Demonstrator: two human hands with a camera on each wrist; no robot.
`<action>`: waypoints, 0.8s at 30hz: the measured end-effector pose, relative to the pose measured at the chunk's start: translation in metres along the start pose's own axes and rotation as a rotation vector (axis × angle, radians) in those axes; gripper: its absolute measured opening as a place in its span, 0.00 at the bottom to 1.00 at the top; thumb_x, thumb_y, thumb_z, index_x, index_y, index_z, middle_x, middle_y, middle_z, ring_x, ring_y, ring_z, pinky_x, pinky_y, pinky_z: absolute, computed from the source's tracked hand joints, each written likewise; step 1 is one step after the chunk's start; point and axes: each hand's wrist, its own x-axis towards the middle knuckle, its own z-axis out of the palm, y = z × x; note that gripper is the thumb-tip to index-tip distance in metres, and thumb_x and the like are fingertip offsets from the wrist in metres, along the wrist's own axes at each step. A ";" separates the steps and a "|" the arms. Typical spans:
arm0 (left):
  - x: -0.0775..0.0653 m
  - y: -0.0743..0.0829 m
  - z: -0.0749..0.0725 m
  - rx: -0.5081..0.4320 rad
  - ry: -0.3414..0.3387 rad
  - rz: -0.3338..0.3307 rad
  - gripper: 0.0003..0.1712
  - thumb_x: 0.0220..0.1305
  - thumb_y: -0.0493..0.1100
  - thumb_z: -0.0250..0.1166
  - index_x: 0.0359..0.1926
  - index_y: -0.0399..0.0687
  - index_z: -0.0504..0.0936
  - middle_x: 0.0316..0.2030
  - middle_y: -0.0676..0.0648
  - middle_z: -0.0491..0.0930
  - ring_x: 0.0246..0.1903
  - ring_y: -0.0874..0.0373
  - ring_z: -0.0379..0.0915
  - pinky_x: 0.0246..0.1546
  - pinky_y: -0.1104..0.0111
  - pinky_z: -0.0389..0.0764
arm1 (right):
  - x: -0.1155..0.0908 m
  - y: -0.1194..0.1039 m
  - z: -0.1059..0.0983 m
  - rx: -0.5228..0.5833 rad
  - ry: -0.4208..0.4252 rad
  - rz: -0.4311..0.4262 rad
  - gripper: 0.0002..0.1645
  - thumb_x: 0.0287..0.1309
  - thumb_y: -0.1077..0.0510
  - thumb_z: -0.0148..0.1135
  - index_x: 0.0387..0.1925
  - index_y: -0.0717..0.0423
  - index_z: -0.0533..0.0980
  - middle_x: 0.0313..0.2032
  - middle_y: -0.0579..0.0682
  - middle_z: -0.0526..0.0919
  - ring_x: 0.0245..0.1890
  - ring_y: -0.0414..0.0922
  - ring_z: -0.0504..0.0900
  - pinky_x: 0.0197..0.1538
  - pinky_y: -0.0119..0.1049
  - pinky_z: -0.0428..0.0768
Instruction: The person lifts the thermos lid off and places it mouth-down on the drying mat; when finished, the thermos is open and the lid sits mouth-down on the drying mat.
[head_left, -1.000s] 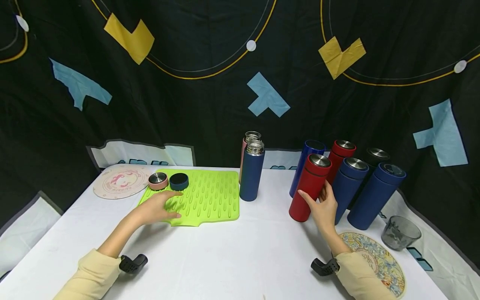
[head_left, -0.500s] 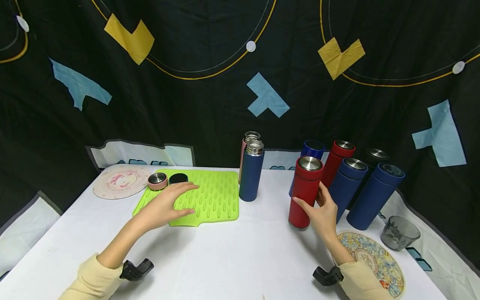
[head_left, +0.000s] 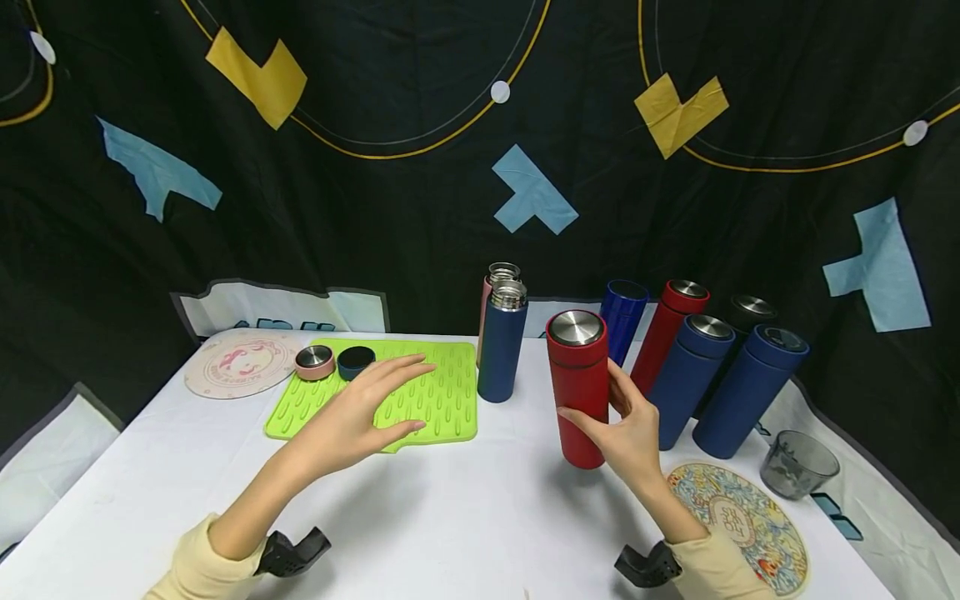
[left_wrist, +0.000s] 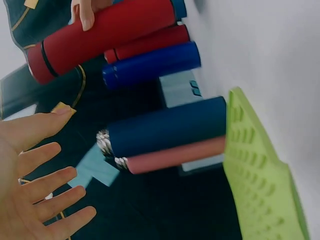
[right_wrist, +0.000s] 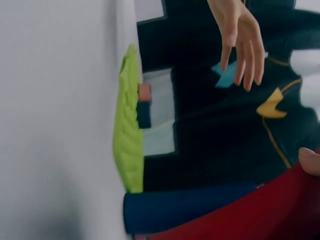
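My right hand (head_left: 626,421) grips a red thermos (head_left: 579,392) around its side, thumb in front. The thermos stands almost upright with its steel-topped lid on, and its shadow lies on the table beside it. My left hand (head_left: 360,412) hovers over the front of the lime-green mat (head_left: 442,392), thumb and fingers spread, holding nothing. In the left wrist view that hand (left_wrist: 37,175) shows its palm and separated fingers. On the mat's far left sit a pink lid (head_left: 315,363) and a dark blue lid (head_left: 355,361). Behind the mat's right edge stands an uncapped navy thermos (head_left: 502,346), partly hiding an uncapped pink one (head_left: 482,321).
At the right stand a glossy blue bottle (head_left: 621,321), another red thermos (head_left: 671,321), two navy ones and a black one (head_left: 750,312). A glass cup (head_left: 800,467) and a patterned round mat (head_left: 738,521) lie near the right edge. A pale round mat (head_left: 240,362) lies far left.
My right hand has carried the red thermos left, away from the other bottles and toward me. My left hand has moved right and lifted from beside the lids.
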 end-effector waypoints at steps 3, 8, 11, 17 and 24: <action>0.003 0.007 0.000 0.006 0.014 0.024 0.41 0.54 0.49 0.74 0.68 0.56 0.68 0.68 0.48 0.64 0.66 0.49 0.59 0.52 0.51 0.77 | 0.002 -0.016 0.004 -0.024 -0.032 -0.041 0.46 0.33 0.74 0.78 0.60 0.72 0.70 0.49 0.63 0.81 0.45 0.40 0.82 0.50 0.25 0.77; 0.010 0.015 0.000 0.004 0.034 0.044 0.45 0.53 0.50 0.75 0.70 0.56 0.65 0.68 0.49 0.63 0.67 0.50 0.59 0.56 0.50 0.74 | 0.005 -0.029 0.011 -0.036 -0.114 -0.095 0.46 0.32 0.73 0.79 0.59 0.72 0.70 0.48 0.63 0.82 0.45 0.54 0.83 0.50 0.26 0.77; 0.015 0.019 0.001 -0.014 0.053 0.051 0.48 0.53 0.50 0.75 0.72 0.58 0.61 0.69 0.50 0.63 0.66 0.52 0.59 0.58 0.52 0.73 | 0.007 -0.033 0.016 -0.040 -0.163 -0.117 0.46 0.32 0.72 0.79 0.59 0.70 0.71 0.48 0.61 0.82 0.46 0.53 0.83 0.51 0.33 0.79; 0.026 0.030 0.001 -0.103 0.099 0.054 0.55 0.50 0.48 0.77 0.74 0.64 0.54 0.69 0.53 0.61 0.65 0.54 0.62 0.54 0.52 0.75 | 0.012 -0.041 0.029 -0.028 -0.225 -0.168 0.46 0.33 0.70 0.80 0.60 0.64 0.72 0.50 0.57 0.82 0.48 0.51 0.81 0.49 0.47 0.81; 0.037 0.036 0.000 -0.199 0.144 0.098 0.56 0.49 0.44 0.77 0.74 0.59 0.54 0.67 0.51 0.65 0.62 0.55 0.65 0.55 0.53 0.75 | 0.020 -0.053 0.040 -0.020 -0.270 -0.255 0.46 0.33 0.70 0.80 0.59 0.67 0.72 0.49 0.59 0.82 0.47 0.51 0.81 0.46 0.45 0.83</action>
